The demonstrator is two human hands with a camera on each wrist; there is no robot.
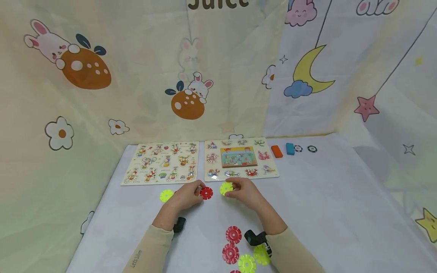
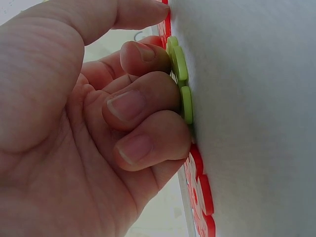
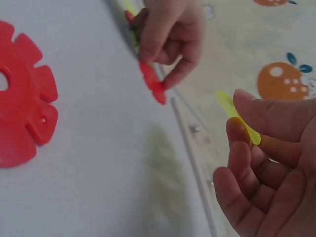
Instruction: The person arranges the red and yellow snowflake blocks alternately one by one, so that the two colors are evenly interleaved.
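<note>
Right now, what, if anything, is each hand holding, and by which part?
The left hand holds a red disc by its edge; the right hand pinches a yellow disc by its edge.

Red disc (image 1: 206, 196), yellow-green disc (image 1: 224, 190)

Dark lettering reading "Juice" (image 1: 218, 3), cropped by the top edge, on the cartoon-printed cloth (image 1: 235, 64) before me, small "Lets Slim" (image 1: 135, 259) running along my left sleeve (image 1: 150, 248), tiny print on the left-hand picture board (image 1: 134, 163), too small to read

2 boards (image 1: 160, 163) and discs (image 1: 230, 254) on white table (image 1: 341, 212)
</note>
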